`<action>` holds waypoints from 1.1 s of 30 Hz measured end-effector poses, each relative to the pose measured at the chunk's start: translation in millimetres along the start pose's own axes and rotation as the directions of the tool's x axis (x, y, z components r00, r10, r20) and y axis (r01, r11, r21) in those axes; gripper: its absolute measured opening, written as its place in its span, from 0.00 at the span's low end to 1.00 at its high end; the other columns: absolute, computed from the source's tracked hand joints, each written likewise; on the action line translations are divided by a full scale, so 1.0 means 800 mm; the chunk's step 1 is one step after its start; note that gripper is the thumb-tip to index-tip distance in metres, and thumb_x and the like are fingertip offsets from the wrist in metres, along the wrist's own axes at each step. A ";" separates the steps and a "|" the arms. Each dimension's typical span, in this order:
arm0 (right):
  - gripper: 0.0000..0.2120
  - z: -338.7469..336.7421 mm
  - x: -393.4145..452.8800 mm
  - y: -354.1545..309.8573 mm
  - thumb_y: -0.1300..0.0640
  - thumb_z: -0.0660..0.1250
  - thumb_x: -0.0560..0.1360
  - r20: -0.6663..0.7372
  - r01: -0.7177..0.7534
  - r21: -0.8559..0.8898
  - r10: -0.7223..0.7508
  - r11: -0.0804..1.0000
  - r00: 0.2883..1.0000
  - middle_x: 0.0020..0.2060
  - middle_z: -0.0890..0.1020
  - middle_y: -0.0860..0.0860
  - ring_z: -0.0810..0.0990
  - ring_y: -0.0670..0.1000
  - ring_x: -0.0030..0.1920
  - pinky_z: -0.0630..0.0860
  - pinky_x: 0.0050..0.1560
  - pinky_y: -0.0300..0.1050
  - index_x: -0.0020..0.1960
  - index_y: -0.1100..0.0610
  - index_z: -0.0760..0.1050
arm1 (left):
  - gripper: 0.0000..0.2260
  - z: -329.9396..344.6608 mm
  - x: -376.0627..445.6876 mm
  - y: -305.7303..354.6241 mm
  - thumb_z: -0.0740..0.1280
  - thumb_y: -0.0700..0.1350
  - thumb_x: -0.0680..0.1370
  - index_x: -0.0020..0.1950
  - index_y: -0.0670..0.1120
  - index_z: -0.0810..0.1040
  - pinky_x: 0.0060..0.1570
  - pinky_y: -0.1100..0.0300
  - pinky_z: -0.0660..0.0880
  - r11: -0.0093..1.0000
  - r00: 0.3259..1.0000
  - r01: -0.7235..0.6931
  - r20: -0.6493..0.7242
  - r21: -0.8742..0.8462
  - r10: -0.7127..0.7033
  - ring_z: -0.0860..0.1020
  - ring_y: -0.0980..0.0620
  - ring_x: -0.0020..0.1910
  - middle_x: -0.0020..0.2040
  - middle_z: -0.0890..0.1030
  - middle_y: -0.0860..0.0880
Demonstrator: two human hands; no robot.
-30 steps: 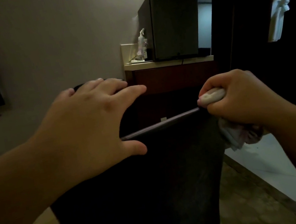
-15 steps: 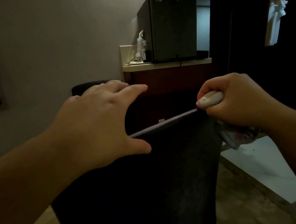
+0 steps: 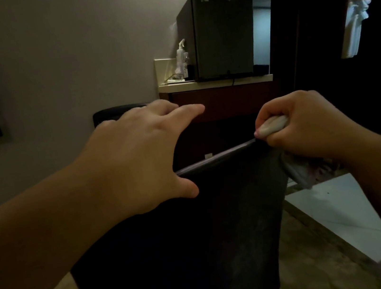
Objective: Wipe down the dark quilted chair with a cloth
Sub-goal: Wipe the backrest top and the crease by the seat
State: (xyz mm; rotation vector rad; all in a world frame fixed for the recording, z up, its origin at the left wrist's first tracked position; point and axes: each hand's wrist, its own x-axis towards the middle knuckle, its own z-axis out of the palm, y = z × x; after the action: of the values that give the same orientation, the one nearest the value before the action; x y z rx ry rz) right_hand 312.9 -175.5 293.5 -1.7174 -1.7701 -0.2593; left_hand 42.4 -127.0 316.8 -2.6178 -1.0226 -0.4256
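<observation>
Across the lower middle of the frame stands the dark chair back (image 3: 187,239), its top edge a thin line sloping up from centre toward the right. At the right end of that edge the right hand (image 3: 306,128) is balled in a fist around a pale cloth (image 3: 272,126); one bunched end pokes out by the thumb just above the chair's corner, and more of the fabric hangs crumpled below the wrist, beside the chair's right side. The fist sits on or just against the corner; exact contact is hard to tell in the dim light. The left hand (image 3: 141,157) reaches in from the lower left with its fingers spread and straight, pointing toward the upper right, palm down over the left part of the top edge, and its thumb lies against the chair's near face; it holds nothing. Both forearms are bare. Behind, in the upper right, a mini fridge (image 3: 219,34) stands on a cabinet (image 3: 223,104) with a spray bottle (image 3: 181,56) just left of it, and white towels (image 3: 355,25) hang at the far right.
</observation>
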 end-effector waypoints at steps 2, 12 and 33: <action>0.07 0.002 -0.002 -0.011 0.56 0.74 0.72 0.005 0.039 0.060 -0.039 0.997 0.999 0.37 0.81 0.40 0.79 0.37 0.42 0.75 0.42 0.37 0.42 0.44 0.80 | 0.54 -0.001 0.007 0.003 0.75 0.71 0.64 0.77 0.71 0.40 0.68 0.47 0.71 1.000 1.000 -0.019 -0.018 0.023 0.020 0.60 0.54 0.77 0.80 0.53 0.62; 0.06 0.006 -0.006 0.001 0.54 0.73 0.74 -0.061 -0.021 0.107 0.028 0.994 0.998 0.38 0.80 0.42 0.78 0.36 0.42 0.72 0.39 0.34 0.43 0.43 0.79 | 0.55 -0.001 0.012 0.006 0.75 0.71 0.64 0.77 0.71 0.39 0.70 0.43 0.70 0.999 0.999 -0.005 0.034 0.036 0.004 0.58 0.52 0.79 0.82 0.50 0.61; 0.07 0.012 -0.008 -0.052 0.58 0.71 0.72 0.061 0.142 0.232 -0.160 0.962 0.985 0.41 0.81 0.39 0.80 0.39 0.44 0.78 0.43 0.38 0.41 0.45 0.79 | 0.55 -0.002 0.023 0.009 0.73 0.74 0.62 0.77 0.72 0.38 0.67 0.49 0.72 0.999 0.996 -0.013 0.089 0.036 0.010 0.58 0.53 0.78 0.81 0.51 0.62</action>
State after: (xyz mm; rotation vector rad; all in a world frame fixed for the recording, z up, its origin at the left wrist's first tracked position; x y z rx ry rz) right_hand 270.2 -180.2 294.7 -1.4515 -1.9117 -0.0501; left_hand 60.2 -121.2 323.7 -2.6294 -1.0322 -0.2879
